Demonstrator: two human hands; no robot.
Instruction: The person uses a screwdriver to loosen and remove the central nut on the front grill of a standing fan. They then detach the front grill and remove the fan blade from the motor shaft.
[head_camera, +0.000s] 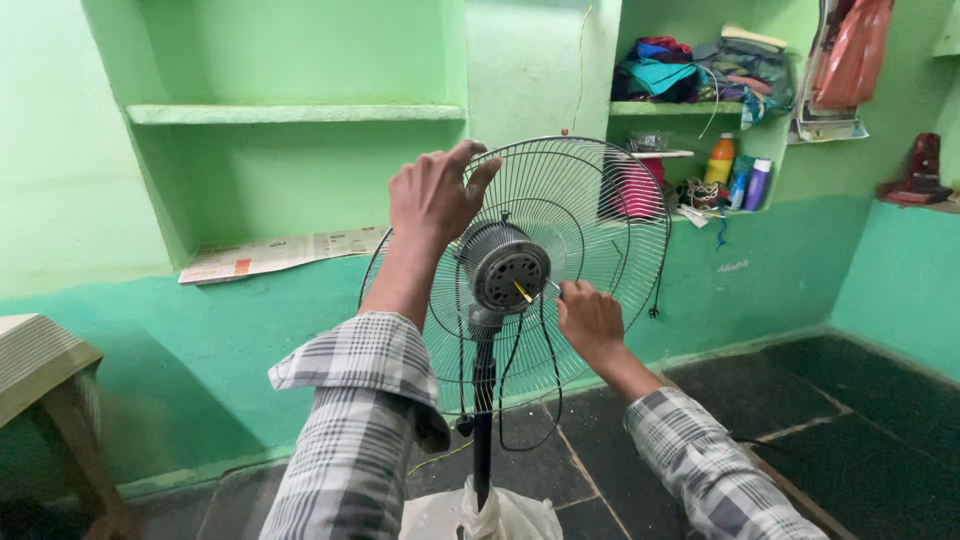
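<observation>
The pedestal fan (515, 275) stands on its black pole on the dark floor, its rear wire guard (590, 200) facing the green wall and the round grey motor housing (503, 265) turned toward the person. The left hand (435, 195) lies over the top of the guard just above the housing, fingers loosely curled on the wires, more a steadying hold than a tight one. The right hand (590, 318) sits just below and to the side of the housing, its grip closed on a slim tool (527, 292) with a yellowish tip, probably a screwdriver, though it is too small to be sure. The tip meets the housing face. To work well here, the tool should stay square to the face while the upper hand keeps the head from swinging. A black cord (520, 400) hangs beneath the right grip.
</observation>
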